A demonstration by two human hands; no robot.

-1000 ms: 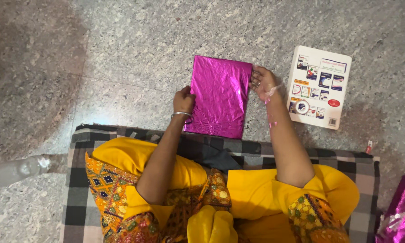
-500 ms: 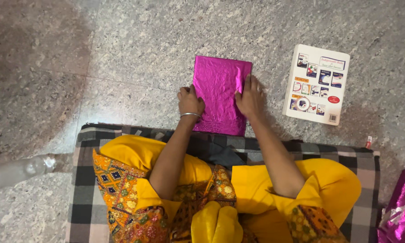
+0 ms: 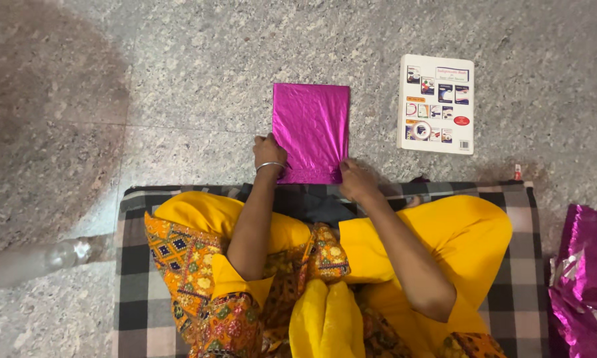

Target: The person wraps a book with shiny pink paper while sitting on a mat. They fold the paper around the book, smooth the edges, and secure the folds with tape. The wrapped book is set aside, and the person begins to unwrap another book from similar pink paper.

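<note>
Grip, left hand: the left hand (image 3: pixel 269 151) rests at the near-left corner of the flat rectangular packet wrapped in shiny magenta foil paper (image 3: pixel 312 129), fingers curled onto its left edge — whether they pinch the paper or only press on it, I cannot tell.
Grip, right hand: the right hand (image 3: pixel 357 180) sits at the near-right corner of the same packet, fingertips touching the lower edge; it looks like pressing or pinching at the fold, but the exact hold is too small to make out.
Head view, packet: it lies flat on the speckled grey stone floor (image 3: pixel 179 79), long side running away from the person, its near edge just touching the black-and-white checked cloth mat (image 3: pixel 510 265).
Head view, wrist: a thin silver metal bangle (image 3: pixel 271 166) circles the left wrist.
Head view, person: seated cross-legged on the mat in yellow trousers with a patterned orange tunic, both arms reaching forward.
Head view, to the right: a white rectangular book with small coloured pictures on its cover (image 3: pixel 437 104) lies on the floor — near the packet, not touching it.
Head view, far right edge: a crumpled heap of magenta foil wrapping paper (image 3: pixel 587 278) beside the mat.
Head view, left: a clear plastic bottle lying on its side (image 3: pixel 40 260) just beside the mat's left edge.
</note>
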